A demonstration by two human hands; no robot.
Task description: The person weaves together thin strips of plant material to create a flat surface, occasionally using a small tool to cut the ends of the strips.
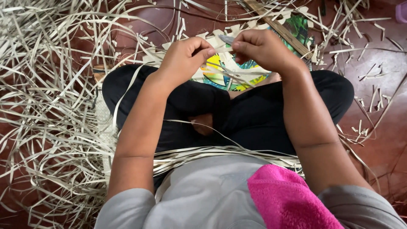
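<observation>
Strips of pale dry leaf (51,127) lie all around you on the dark red floor (381,140), in a big loose heap on your left side and in small bits on your right. You sit with your legs crossed in black trousers (254,114). Both your hands are up in front of you, close together, above your knees. Your left hand (184,57) is curled shut, and its thumb and first finger pinch one thin pale strip (223,49). Your right hand (263,48) is curled shut too, and it pinches the same strip from the other side. The strip runs flat between your two hands, so each hand has one end of it. A small grey blade (227,39) pokes out just above the strip, next to your right thumb, but you cannot tell how that hand holds it. Under your hands lies a bright cloth (218,76) with yellow, green and blue on it. A wooden stick (282,29) lies behind your right hand. More long strips rest across your lap (203,152), near your grey shirt (203,195). A pink towel (284,199) sits on your right side.
</observation>
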